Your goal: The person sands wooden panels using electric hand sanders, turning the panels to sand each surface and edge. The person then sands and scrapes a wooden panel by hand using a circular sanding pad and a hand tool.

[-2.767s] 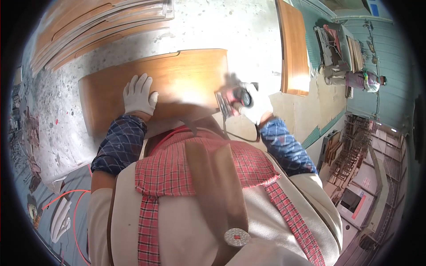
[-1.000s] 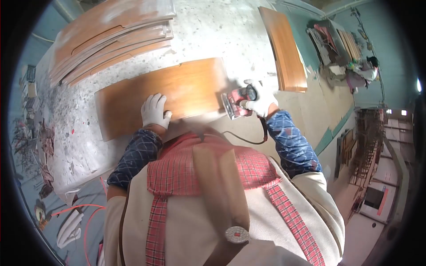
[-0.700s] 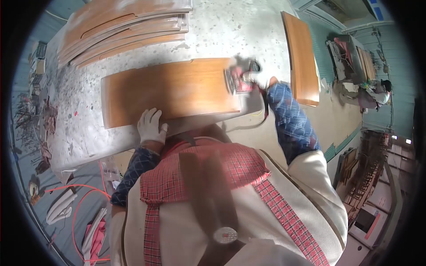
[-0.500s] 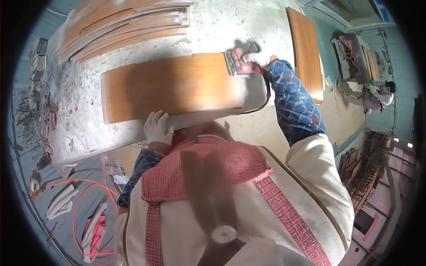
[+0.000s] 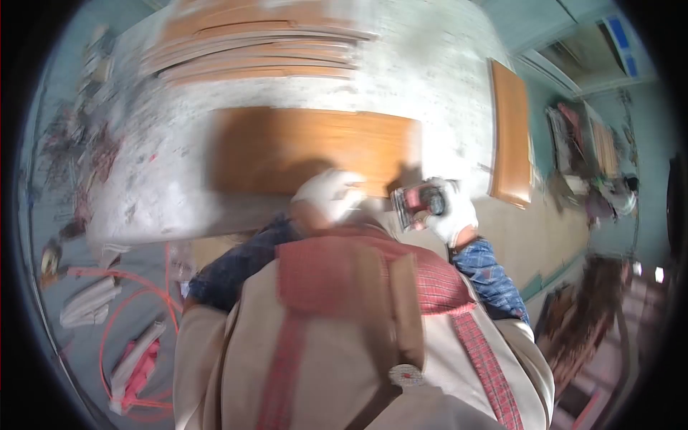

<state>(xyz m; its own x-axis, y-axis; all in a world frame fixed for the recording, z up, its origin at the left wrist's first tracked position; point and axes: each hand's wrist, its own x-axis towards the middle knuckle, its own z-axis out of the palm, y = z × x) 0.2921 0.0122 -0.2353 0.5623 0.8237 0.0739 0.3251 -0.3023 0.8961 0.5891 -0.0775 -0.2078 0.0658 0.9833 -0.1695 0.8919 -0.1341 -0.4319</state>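
My right hand (image 5: 456, 213), in a white glove, is closed around a red and black handheld sander (image 5: 416, 205). The sander is tilted, with its flat pad toward the left, just off the near right corner of a flat brown wooden panel (image 5: 344, 143). My left hand (image 5: 328, 197), also gloved in white, is at the panel's near edge. Motion smears its fingers, and I cannot tell whether it touches the wood. The panel lies lengthwise on a pale, speckled worktable (image 5: 172, 165), with a shadow over its left part.
Several similar panels (image 5: 265, 54) are stacked at the far left of the table. Another brown panel (image 5: 510, 136) lies along the right edge. On the floor at left are an orange hose (image 5: 107, 322) and pink and white scraps (image 5: 136, 373). Another person (image 5: 613, 201) is far right.
My right hand has brought the sander from the panel's far right corner back toward me. My left hand has moved right along the near edge. The whole view has shifted.
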